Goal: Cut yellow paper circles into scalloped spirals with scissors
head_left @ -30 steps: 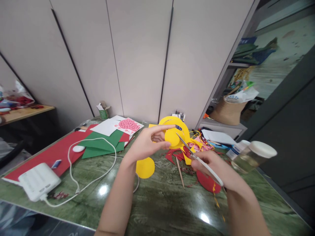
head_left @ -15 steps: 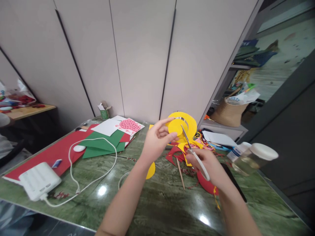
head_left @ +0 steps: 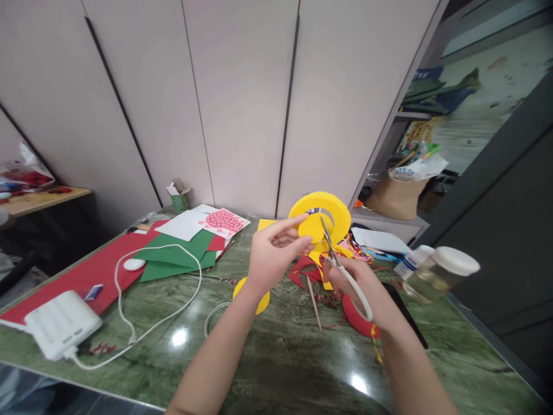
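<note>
"Scissors with metal blades and white handles [head_left: 332, 253]: where do you see them?"

"In my right hand [head_left: 367, 282], its fingers curled closed round the handles. The blades point up and away from me, tips at the right edge of the small round yellow paper disc [head_left: 311, 228]. I can't tell how wide they are parted."

"And the disc, against the left hand?"

"At its fingertips, raised above the green marbled tabletop [head_left: 298, 369]. My left hand [head_left: 274, 253] is half closed, index finger above and thumb below, gripping the disc's left side."

"Anything behind it?"

"A large yellow paper ring [head_left: 342, 214], beyond the disc. I can't tell whether the two touch."

"Below?"

"Another round yellow paper piece [head_left: 262, 302] lies on the tabletop, partly covered by my left forearm [head_left: 228, 346]. A pale pointed wooden stick [head_left: 314, 304] lies near red paper scraps [head_left: 307, 270], and a round red paper piece [head_left: 355, 317] shows partly beneath my right hand."
</note>
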`<state>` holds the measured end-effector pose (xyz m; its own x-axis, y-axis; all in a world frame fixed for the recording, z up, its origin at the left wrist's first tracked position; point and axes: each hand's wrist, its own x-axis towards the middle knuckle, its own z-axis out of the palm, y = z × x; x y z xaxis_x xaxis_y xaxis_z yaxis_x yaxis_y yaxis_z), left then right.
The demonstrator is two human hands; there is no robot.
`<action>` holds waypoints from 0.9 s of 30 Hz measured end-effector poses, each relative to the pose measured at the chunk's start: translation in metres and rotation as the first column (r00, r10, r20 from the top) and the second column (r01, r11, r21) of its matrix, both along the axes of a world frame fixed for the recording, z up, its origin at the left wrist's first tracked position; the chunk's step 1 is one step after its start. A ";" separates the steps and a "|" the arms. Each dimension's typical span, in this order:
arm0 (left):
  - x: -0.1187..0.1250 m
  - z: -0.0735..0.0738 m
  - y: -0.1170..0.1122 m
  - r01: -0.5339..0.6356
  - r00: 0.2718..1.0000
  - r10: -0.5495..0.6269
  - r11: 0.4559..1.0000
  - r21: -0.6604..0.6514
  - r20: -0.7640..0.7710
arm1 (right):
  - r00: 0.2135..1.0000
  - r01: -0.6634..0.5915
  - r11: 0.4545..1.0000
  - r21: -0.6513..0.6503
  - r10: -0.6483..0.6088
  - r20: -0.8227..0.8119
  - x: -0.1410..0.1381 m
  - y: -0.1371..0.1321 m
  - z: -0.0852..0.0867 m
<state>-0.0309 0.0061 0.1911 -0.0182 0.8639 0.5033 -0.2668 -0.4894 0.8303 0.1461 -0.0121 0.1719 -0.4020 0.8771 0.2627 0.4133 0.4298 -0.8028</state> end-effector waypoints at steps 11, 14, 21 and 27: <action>-0.020 0.004 0.006 0.091 0.992 -0.095 0.995 -0.041 -0.088 | 0.997 -0.059 0.997 -0.052 0.062 0.051 0.003 -0.003 0.007; -0.028 0.005 0.006 0.106 0.983 -0.113 0.993 -0.054 -0.146 | 0.994 -0.077 0.990 -0.118 0.085 0.062 0.007 -0.002 0.007; -0.050 0.009 0.006 0.175 0.897 -0.203 0.979 -0.105 -0.394 | 0.958 -0.124 0.977 -0.174 0.163 0.237 0.015 0.001 0.011; -0.063 0.012 0.004 0.213 0.808 -0.250 0.968 -0.130 -0.533 | 0.936 -0.151 0.957 -0.246 0.219 0.277 0.021 0.003 0.010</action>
<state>-0.0939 0.0102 0.2029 0.4459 0.8368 0.3177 0.1359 -0.4141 0.9000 0.1674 -0.0088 0.1822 -0.5922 0.8014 -0.0836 0.5782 0.3504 -0.7369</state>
